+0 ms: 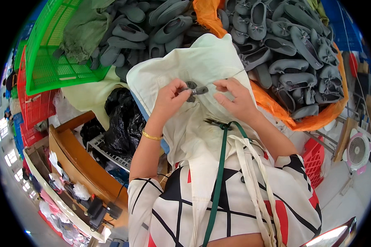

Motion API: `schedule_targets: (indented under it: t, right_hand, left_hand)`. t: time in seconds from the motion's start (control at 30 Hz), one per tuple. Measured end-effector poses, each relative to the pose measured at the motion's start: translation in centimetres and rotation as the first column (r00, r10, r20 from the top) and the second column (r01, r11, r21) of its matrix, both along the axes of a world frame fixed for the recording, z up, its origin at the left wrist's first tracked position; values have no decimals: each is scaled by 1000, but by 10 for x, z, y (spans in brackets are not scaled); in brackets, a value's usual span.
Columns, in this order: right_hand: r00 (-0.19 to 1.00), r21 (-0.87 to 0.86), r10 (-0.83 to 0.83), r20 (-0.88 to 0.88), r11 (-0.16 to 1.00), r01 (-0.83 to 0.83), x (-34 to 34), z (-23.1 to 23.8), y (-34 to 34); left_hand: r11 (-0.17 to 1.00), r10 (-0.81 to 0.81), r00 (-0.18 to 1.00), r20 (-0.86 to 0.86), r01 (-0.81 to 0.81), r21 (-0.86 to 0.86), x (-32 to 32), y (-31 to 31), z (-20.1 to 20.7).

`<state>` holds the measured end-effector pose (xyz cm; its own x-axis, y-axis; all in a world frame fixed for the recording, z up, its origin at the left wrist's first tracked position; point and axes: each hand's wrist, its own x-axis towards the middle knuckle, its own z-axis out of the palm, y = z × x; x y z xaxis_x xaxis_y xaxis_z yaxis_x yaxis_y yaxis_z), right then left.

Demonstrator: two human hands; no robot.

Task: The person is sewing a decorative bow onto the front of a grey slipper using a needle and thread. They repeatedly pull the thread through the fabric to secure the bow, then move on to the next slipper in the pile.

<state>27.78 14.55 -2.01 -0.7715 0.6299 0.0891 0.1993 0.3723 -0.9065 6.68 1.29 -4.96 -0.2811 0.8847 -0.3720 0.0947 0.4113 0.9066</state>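
Over my lap and the work surface lies a white cloth (210, 53). Above it my left hand (169, 99) pinches a small dark grey fabric bow (198, 90) by one side, between thumb and fingers. The bow's other loop points toward my right hand (237, 99), which is a short gap away. My right fingers are curled with the thumb close to them; a thin dark line runs up from that hand, and what it holds is too small to make out. Below the hands, small dark snips (215, 122) hang by a green cord (221, 164).
Many dark grey shoes (130, 31) are heaped at the back, more with bows in an orange sack (309, 123) at right. A green crate (37, 70) and red crate (41, 108) stand left, near a black bag (125, 119) and wooden furniture (80, 154). A fan (358, 149) is right.
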Motion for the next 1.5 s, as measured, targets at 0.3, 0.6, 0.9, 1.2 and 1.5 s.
schedule_targets:
  t: [0.3,0.6,0.9,1.2,1.5]
  right_hand:
    - [995,-92,80,-58,992,-85,-10,5,-30]
    - [999,-674,5,-47,738,-35,11,-2,-37]
    - [991,-180,132,-19,975,-133,15,22,-56]
    - [988,42,149,-49,988,-147,21,16,-57]
    - [909,-358,387,153,879,-314,22,34,-24]
  left_hand:
    - [965,144,836,529,-236,111,40,-41,29]
    - [852,256,880,-401,-9,524,61,-56,40]
    - [900,195,969,-150,-116,419,74,-65,49]
    - [944,81,958,-275,14,329,70,-67,39]
    - [884,51,872,-487,187,428,62,-60,37]
